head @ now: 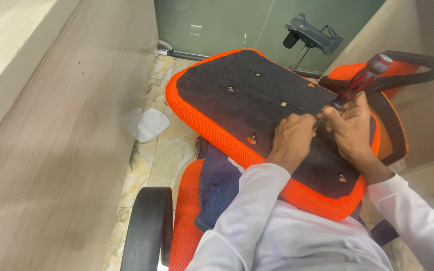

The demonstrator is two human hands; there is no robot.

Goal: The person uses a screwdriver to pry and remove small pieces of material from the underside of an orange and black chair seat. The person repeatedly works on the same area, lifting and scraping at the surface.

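Right hand: the right hand (350, 128) is closed around the lower end of a screwdriver (360, 83), fingers wrapped tight where the dark-red handle meets the shaft.
Left hand: the left hand (292, 138) is curled, fingertips pinched at the tool's tip just beside the right hand; whether it actually grips the shaft cannot be told.
Screwdriver: tilted, its handle rising up and away to the right, tip hidden between the two hands and pressed to the seat's underside.
Seat cushion: an upturned chair seat (257, 90), black fabric base with an orange mesh rim, lies across the person's lap beneath both hands.
Screw holes: several small torn openings dot the black base; one (251, 139) is just left of the left hand, another (342, 177) near the right wrist.
Behind: a black armrest loop (418, 62) sits beyond the handle; a metal chair mechanism (310, 35) stands against the green wall.
Left side: white plastic box (149, 125) on the tiled floor, a black wheel-like part (149, 228) nearer the person.
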